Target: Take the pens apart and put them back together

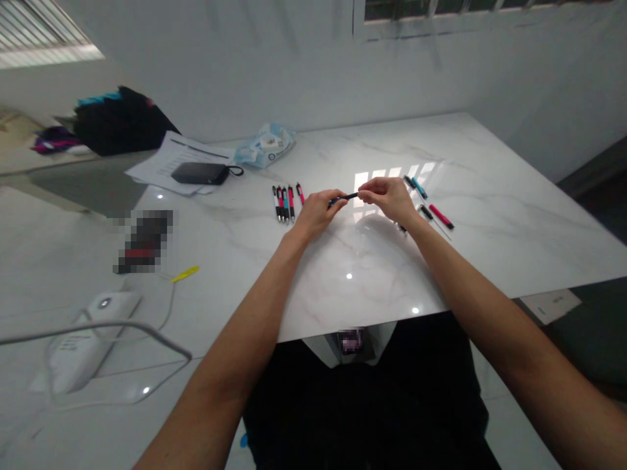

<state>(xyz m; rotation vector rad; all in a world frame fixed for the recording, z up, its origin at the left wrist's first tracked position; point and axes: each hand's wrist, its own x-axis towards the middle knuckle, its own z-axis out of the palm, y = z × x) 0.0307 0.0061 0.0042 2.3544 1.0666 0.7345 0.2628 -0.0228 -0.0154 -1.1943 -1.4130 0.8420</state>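
Between my two hands, just above the white table, is a dark pen (351, 196), held roughly level. My left hand (321, 207) pinches its left end, where a bit of blue shows. The fingertips of my right hand (386, 196) close on the other end. Left of my left hand lies a row of several pens (284, 203) in red, black, white and teal, with one red pen (300, 193) slightly apart. Beyond my right hand are a blue pen part (420, 188), a red barrel (441, 217), a black piece (426, 212) and a thin refill (443, 230).
A marbled white table (343, 287) spans the view. At the back left are a light blue packet (267, 145), papers (161, 153) and a black pouch (200, 173). A white device (93, 339) with a cable and a yellow tag (186, 273) lies at left.
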